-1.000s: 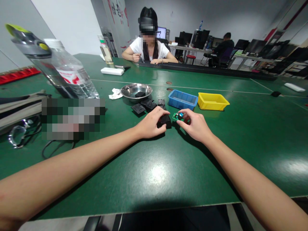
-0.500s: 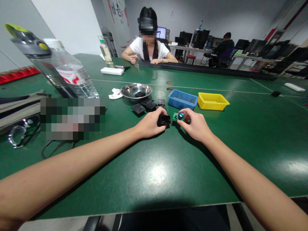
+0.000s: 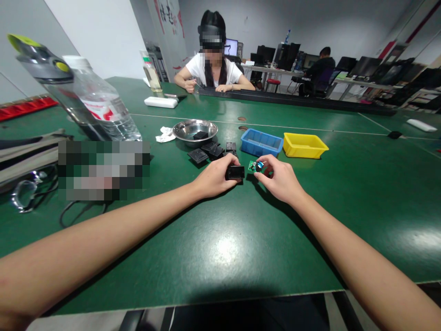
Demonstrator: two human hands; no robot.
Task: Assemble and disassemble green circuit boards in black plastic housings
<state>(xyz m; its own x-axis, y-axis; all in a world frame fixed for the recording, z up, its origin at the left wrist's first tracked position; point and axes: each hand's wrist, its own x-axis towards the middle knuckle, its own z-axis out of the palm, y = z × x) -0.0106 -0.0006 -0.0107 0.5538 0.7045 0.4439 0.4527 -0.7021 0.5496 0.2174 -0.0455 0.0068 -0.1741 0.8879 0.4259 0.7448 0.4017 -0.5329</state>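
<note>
My left hand (image 3: 214, 177) grips a small black plastic casing (image 3: 235, 172), held just above the green table (image 3: 220, 239) with its open side turned up. My right hand (image 3: 280, 178) pinches a small green circuit board (image 3: 256, 166) with a blue part on it, right beside the casing. Both hands meet at the middle of the table. Several more black casings (image 3: 206, 152) lie just beyond my left hand.
A steel bowl (image 3: 195, 130) holds one black casing. A blue bin (image 3: 261, 142) and a yellow bin (image 3: 304, 145) stand beyond my right hand. Water bottles (image 3: 99, 103) and glasses (image 3: 24, 193) sit at left. A person (image 3: 212, 64) works across the table.
My left hand has lifted the black casing off the table and turned it so its opening shows. The right hand with the circuit board has barely moved.
</note>
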